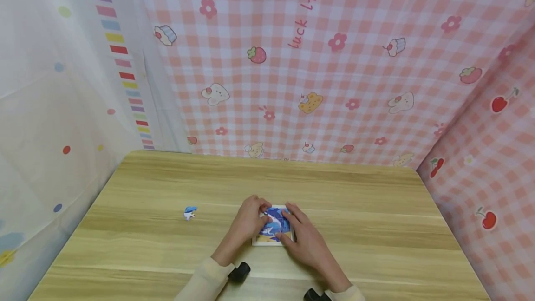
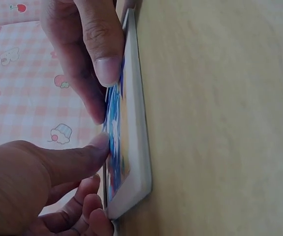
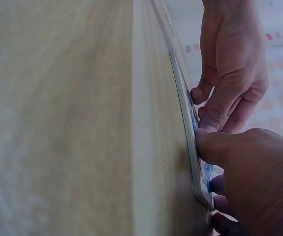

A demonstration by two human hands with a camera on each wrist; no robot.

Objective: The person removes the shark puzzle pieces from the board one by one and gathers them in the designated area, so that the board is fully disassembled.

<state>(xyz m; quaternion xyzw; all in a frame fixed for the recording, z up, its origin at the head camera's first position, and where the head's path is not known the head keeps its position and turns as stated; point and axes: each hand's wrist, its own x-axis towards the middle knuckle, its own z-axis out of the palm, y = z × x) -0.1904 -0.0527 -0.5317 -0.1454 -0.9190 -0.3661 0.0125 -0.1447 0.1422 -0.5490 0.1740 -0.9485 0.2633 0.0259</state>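
1 flat panel (image 1: 272,227) with a pale frame and a blue, white and yellow picture: lying on the wood-grain tabletop (image 1: 376,208) between 2 hands.

1 left hand (image 1: 249,217): gripping the panel's left edge, the thumb pressing on the picture, the fingers curling at the frame.

1 right hand (image 1: 307,240): not grasping, its loosely extended thumb and fingers resting on the panel's right side.

1 small blue-and-white piece (image 1: 190,213): lying well apart, beyond the left hand's outer side.

"luck life" (image 1: 308,8) on checked cloth (image 1: 292,75)
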